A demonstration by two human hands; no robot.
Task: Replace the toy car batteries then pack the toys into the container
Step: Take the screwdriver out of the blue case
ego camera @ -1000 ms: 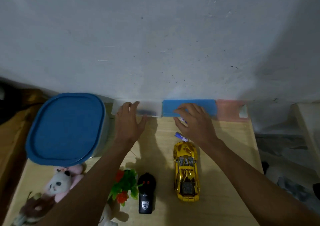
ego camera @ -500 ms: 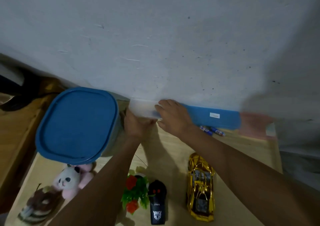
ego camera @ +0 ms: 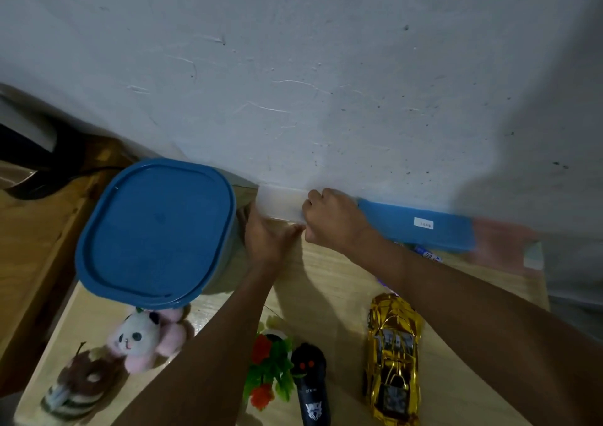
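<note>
A gold toy car (ego camera: pixel 393 357) lies on the wooden table (ego camera: pixel 329 282), with a black remote (ego camera: pixel 311 386) to its left. Loose batteries (ego camera: pixel 427 254) lie by the wall under a blue box (ego camera: pixel 417 226). A clear white box (ego camera: pixel 280 205) stands against the wall. My left hand (ego camera: pixel 269 236) rests against its near left side, and my right hand (ego camera: pixel 332 218) is closed over its right end. The blue-lidded container (ego camera: pixel 156 233) stands shut at the left.
A panda plush (ego camera: pixel 143 337), a brown striped plush (ego camera: pixel 78 383) and a small plastic flower plant (ego camera: pixel 270 367) sit near the table's front. A pink box (ego camera: pixel 502 243) stands right of the blue one. The wall runs directly behind the table.
My right hand left the batteries by the car and moved left onto the clear white box. My left hand shifted to that box's near side. The view swung left.
</note>
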